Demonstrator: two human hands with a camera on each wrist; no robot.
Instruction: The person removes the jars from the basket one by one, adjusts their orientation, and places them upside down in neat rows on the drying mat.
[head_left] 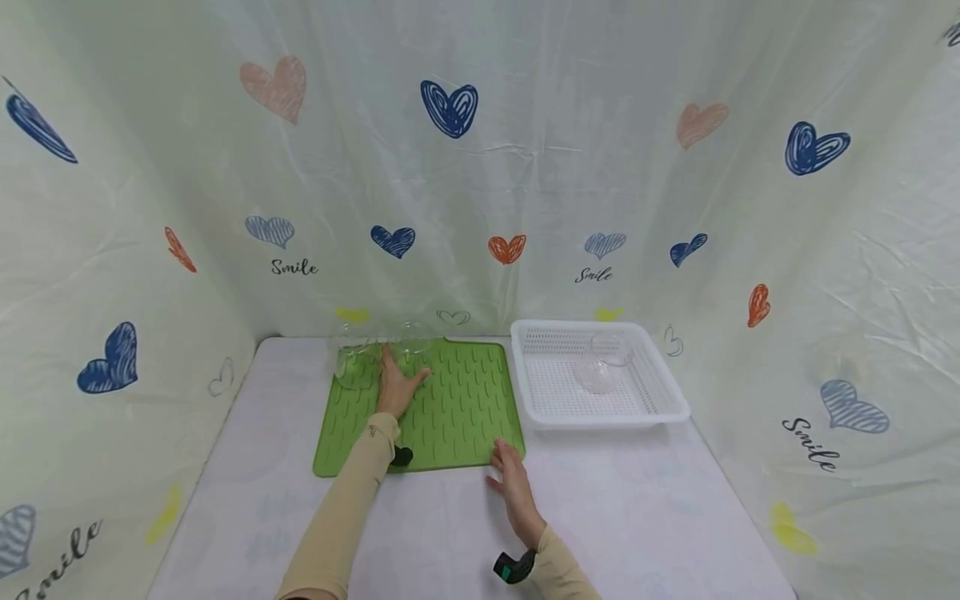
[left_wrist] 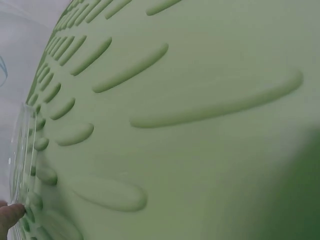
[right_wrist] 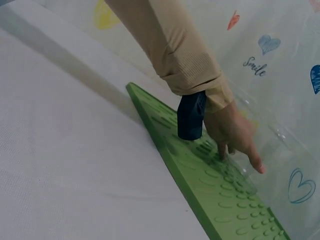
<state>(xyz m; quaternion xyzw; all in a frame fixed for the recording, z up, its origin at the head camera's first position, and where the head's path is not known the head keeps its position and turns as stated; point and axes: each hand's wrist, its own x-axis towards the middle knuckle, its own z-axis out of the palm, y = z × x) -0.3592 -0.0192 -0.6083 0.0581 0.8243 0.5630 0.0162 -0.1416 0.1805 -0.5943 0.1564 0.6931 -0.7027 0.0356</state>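
My left hand [head_left: 397, 387] reaches over the back left of a green ridged mat [head_left: 465, 400], its fingers stretched forward between clear round dishes and its thumb spread out to the right. On one side of it are clear dishes [head_left: 356, 371], and on the other stands another clear dish [head_left: 412, 337]; their outlines are faint. In the left wrist view a fingertip [left_wrist: 11, 216] is right at the edge of a clear dish [left_wrist: 22, 155]. My right hand [head_left: 513, 492] is by the mat's front right corner, fingers relaxed and holding nothing.
A white perforated basket [head_left: 532, 408] sits right of the mat, with a clear dish [head_left: 611, 350] and another clear dish [head_left: 595, 377] inside. Both stand on a white-covered table [head_left: 637, 517]. A pale curtain [head_left: 480, 183] printed with hearts encloses the back and sides.
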